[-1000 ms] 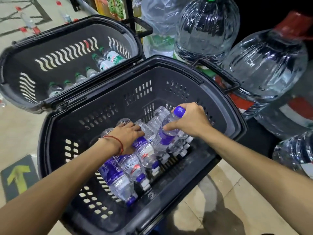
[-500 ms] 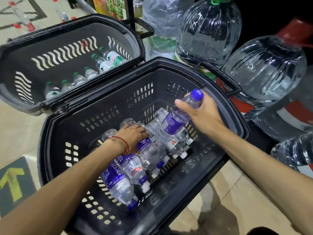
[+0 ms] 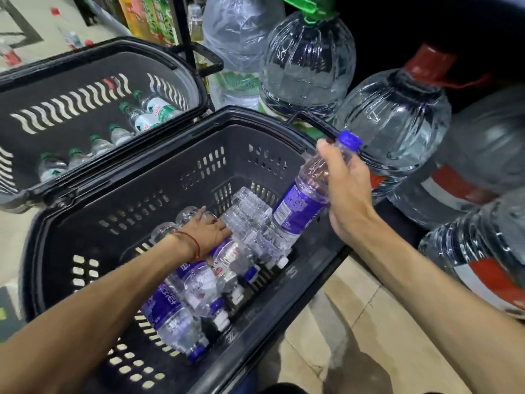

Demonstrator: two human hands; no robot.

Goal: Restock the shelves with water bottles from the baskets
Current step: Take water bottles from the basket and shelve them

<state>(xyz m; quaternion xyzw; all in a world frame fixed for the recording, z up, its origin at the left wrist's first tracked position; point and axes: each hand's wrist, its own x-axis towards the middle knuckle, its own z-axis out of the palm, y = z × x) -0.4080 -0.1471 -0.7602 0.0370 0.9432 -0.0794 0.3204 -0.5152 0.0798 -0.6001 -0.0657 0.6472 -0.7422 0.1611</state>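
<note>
A black plastic basket (image 3: 85, 245) in front of me holds several small purple-labelled water bottles (image 3: 170, 311) lying on their sides. My right hand (image 3: 345, 189) grips one purple-labelled bottle (image 3: 301, 206) by its upper part, tilted, blue cap up, raised to the basket's right rim. My left hand (image 3: 208, 231) is down inside the basket, fingers curled over a lying bottle (image 3: 233, 253). A second black basket (image 3: 93, 78) behind holds several green-capped bottles (image 3: 147, 115).
Large clear water jugs stand at the right: one with a green cap (image 3: 309, 64), one with a red cap (image 3: 397, 120), more with red labels (image 3: 483, 251). Colourful drink bottles (image 3: 147, 15) line a shelf at the back. Tiled floor (image 3: 341, 322) lies below.
My right hand has lifted its purple-labelled bottle up and to the right, from among the pile to the basket's right rim. My left hand has stayed on the bottles inside.
</note>
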